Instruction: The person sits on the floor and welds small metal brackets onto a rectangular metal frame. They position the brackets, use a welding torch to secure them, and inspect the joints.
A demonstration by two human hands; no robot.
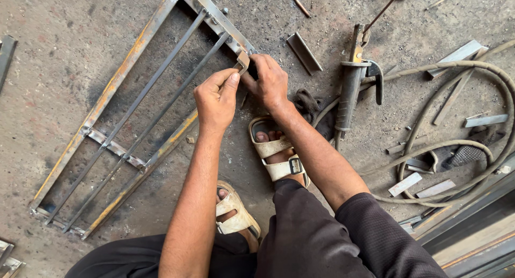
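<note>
We see the metal frame [115, 85] lying flat on the concrete floor [48, 36], and at its near right corner both hands meet on a small flat metal piece [243, 60]. The left hand [216, 98] pinches that piece between thumb and curled fingers, while the right hand [269, 80] is closed over the frame's corner beside it. Right of the frame lies a welding electrode holder [351, 79] with its cable [456, 144].

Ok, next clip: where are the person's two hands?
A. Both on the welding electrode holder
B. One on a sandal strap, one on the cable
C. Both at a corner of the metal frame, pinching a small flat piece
C: the left hand and right hand meet at the corner of the metal frame, pinching a small flat piece; the welding electrode holder lies untouched beside them.
</note>
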